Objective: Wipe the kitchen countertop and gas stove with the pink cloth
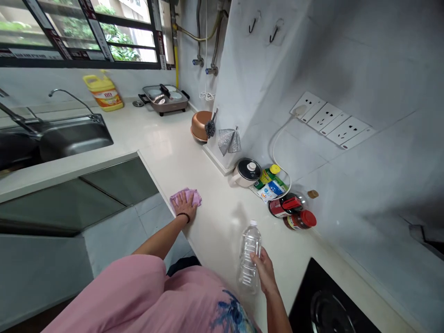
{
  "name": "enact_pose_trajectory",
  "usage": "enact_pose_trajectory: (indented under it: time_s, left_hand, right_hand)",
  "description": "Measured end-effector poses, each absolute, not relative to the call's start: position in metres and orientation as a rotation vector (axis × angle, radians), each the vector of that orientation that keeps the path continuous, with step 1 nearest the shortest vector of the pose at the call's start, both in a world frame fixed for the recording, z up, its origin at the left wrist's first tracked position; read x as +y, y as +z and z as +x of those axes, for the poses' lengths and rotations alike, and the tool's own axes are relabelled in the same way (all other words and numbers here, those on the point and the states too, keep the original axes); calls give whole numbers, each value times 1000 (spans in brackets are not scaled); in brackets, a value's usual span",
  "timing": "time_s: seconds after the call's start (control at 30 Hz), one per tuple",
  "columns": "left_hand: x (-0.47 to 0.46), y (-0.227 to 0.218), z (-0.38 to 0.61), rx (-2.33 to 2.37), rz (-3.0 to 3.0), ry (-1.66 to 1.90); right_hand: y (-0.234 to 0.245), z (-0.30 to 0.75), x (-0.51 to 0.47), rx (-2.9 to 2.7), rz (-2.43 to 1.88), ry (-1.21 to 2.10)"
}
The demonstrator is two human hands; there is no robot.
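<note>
My left hand [185, 206] lies flat on a folded pink cloth [196, 196], pressing it against the white counter [222, 226] near its front edge. Its fingers are spread over the cloth. Closer to my body, my right hand [265, 270] is closed around the side of a clear plastic bottle [250, 254] with a white cap. The bottle looks colourless and see-through, with ribbed walls. Whether its base touches the counter, I cannot tell.
Along the wall are a small pot [247, 172], packets [272, 189], a dark jar [300, 219] and a copper pot [201, 125]. An electric pan [173, 106], a yellow jug [104, 95] and the sink [76, 138] are farther back. The black hob [312, 291] is at right.
</note>
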State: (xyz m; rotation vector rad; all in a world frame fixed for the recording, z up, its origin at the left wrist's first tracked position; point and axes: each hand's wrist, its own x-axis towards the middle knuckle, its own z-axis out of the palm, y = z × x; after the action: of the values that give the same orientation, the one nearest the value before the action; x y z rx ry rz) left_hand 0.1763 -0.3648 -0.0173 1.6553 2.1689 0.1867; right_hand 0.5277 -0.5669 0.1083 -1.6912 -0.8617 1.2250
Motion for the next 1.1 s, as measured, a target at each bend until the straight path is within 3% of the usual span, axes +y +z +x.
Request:
enact_pose_trajectory:
  time_s: [0.33,0.53,0.73,0.87,1.1]
  left_hand:
    - [-334,0,375,1499,2136,122]
    - [-444,-12,501,929,2377,25]
    - [-549,-59,481,234,2575,66]
    - [-528,-58,411,425,2583,26]
    - [-415,-15,280,1499,2380,6]
  right_hand:
    - [84,603,-671,-559,-1877,731]
    - [66,615,-731,-426,-1910,506]
    - [57,631,-738,-387,-1864,324]
    - [52,647,-716,-393,-1823,212]
    - [43,675,-659,-441,-1747,162]
